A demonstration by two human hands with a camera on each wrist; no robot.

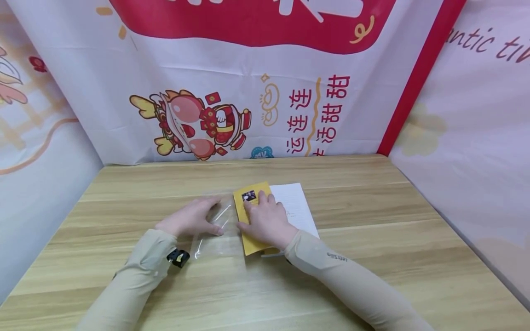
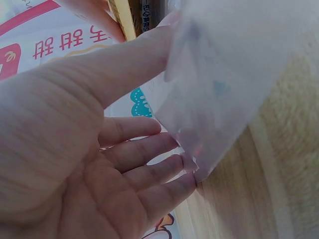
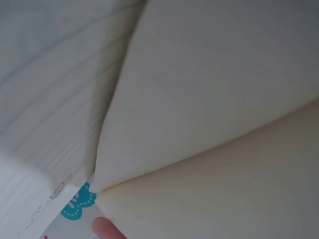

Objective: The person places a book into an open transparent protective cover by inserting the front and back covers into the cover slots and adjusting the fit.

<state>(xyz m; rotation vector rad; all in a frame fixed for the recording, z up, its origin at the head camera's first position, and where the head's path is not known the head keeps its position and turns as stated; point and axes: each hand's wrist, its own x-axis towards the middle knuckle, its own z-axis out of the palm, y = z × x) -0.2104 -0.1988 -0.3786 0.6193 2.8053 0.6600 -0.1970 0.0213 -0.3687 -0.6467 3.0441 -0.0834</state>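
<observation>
A notebook with a yellow cover (image 1: 253, 242) lies on the table, a white lined page (image 1: 299, 202) spreading out to its right. My right hand (image 1: 269, 220) rests over the yellow side with its fingers spread, the thumb near its left edge. Seen from the right wrist, cream leaves (image 3: 209, 99) stand raised beside the lined page, with one fingertip (image 3: 105, 228) below them. To the left extends a clear plastic cover (image 1: 225, 241). My left hand (image 1: 192, 216) is at this film, thumb and fingers apart; its fingertips (image 2: 182, 184) meet the film's edge in the left wrist view.
The wood-grain table (image 1: 198, 289) runs back to a printed cloth (image 1: 244, 59) with red lettering and a cartoon figure. More printed cloth (image 1: 468, 151) hangs at the right side. A black wrist device (image 1: 178, 258) is strapped at the left sleeve.
</observation>
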